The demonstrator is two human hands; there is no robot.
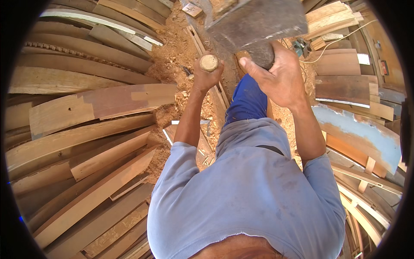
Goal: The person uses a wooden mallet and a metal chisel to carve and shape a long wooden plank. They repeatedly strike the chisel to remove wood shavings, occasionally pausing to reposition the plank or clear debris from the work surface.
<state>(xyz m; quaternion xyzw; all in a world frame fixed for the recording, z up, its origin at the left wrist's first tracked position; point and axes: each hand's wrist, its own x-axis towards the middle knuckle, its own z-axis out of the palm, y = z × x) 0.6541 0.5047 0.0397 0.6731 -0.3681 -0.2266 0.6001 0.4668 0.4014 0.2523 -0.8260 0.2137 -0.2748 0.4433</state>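
Observation:
My left hand [205,78] is closed around an upright wooden tool handle [209,63]. Only its round, pale butt end shows, so what lies below the fist is hidden. To the right, my right hand [278,82] grips a hatchet-like tool [261,23] close to its head. Its broad, dark metal blade points away from me and is slightly blurred; I cannot see its handle clearly. The blade is raised, apart from the wooden butt. Beneath my hands runs a long narrow piece of wood [221,98] with slots cut in it.
Stacked boards [129,99] crowd the left side, and more planks [340,88] lie on the right. Wood shavings [172,56] cover the ground. A green power tool [300,47] with a pale cord [332,42] sits at the right. One blue-clad leg [246,101] is close below the right hand.

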